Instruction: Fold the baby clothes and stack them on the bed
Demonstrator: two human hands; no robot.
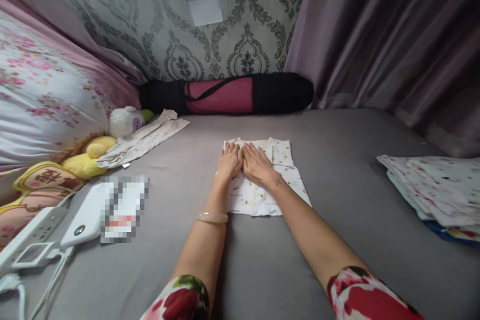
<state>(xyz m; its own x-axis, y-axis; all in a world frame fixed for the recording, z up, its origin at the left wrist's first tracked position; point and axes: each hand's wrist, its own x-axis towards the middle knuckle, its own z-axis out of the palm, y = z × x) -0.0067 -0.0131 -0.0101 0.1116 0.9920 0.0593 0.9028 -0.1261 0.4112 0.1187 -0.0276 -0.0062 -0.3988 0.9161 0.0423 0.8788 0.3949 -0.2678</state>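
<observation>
A small white printed garment (270, 201) lies folded on the grey bed sheet (348, 160) in front of me. My left hand (230, 160) rests palm down on its upper left part, fingers stretched out. Beside it, my right hand (257, 161) is also flat on the cloth near the upper middle, its fingers pointing away from me. The two hands almost meet at the thumbs. Some of the garment is covered by my hands and forearms.
A stack of folded printed clothes (435, 187) is at the right edge. Further left lie a patterned cloth (144, 140), plush toys (84, 160), a white power bank (88, 215) and a power strip (41, 227) with cables. A black and maroon long bag (221, 95) lines the wall.
</observation>
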